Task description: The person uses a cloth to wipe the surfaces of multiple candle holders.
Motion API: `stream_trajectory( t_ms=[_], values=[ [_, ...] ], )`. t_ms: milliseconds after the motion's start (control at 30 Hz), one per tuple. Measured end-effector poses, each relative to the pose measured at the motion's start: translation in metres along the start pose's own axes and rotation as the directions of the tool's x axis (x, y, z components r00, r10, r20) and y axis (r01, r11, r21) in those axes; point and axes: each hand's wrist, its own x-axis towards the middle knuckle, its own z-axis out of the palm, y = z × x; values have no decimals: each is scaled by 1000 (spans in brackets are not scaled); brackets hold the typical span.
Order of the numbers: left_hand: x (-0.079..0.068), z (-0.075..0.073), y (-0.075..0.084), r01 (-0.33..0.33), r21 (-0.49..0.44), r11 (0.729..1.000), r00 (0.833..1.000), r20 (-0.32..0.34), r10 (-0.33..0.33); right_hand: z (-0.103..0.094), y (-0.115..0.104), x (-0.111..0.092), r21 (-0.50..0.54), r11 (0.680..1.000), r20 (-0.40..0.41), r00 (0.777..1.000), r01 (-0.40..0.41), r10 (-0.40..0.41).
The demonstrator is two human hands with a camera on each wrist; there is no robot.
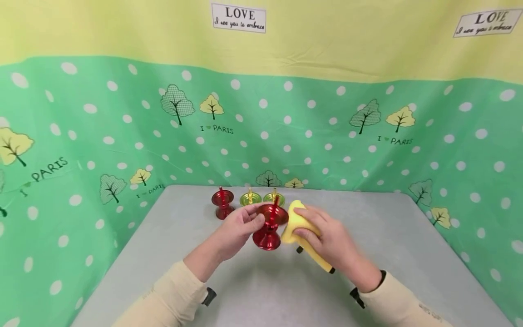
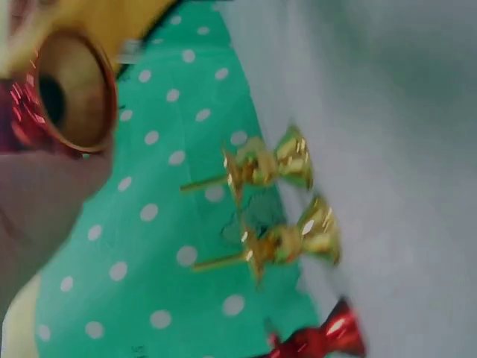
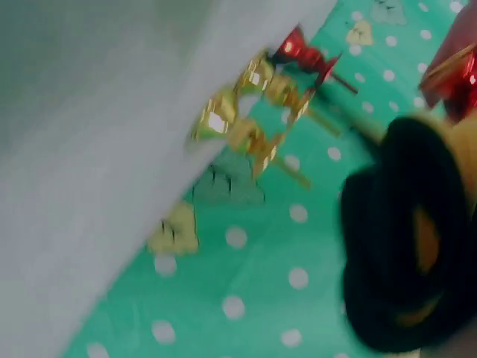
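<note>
My left hand (image 1: pixel 239 231) grips a shiny red candle holder (image 1: pixel 267 240) by its upper dish, thumb in front, with a thin spike standing up from the middle. In the left wrist view the red candle holder (image 2: pixel 78 89) shows a round, hollow end. A bunched yellow cloth (image 1: pixel 297 221) with black edging is held in my right hand (image 1: pixel 328 234), close against the right side of the red dish. One strip of the cloth hangs below the palm. The cloth's dark edge (image 3: pixel 399 246) fills much of the right wrist view, blurred.
Behind the hands, another red candle holder (image 1: pixel 224 212) and two gold ones (image 1: pixel 246 200) (image 1: pixel 269 197) stand in a row at the far edge of the grey table (image 1: pixel 171 227). A green and yellow patterned curtain (image 1: pixel 286 120) hangs around the table's back and sides.
</note>
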Motion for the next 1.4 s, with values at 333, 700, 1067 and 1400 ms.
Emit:
stream_trajectory(
  t_ms=[333, 700, 1067, 1400],
  values=[
    [8, 20, -7, -52, -222, 974, 937, -348, -29, 22, -26, 7, 54, 975, -127, 967, -214, 220],
    [9, 33, -3, -138, -183, 973, 905, -423, 49, 29, -30, 19, -216, 976, -235, 972, -29, -24],
    [14, 34, -5, -115, -158, 981, 885, -465, 29, 31, -36, 23, -323, 946, -189, 979, 16, -82],
    [7, 32, -2, -127, -142, 982, 896, -440, 52, 27, -30, 26, -151, 971, -130, 978, -184, 165]
  ],
)
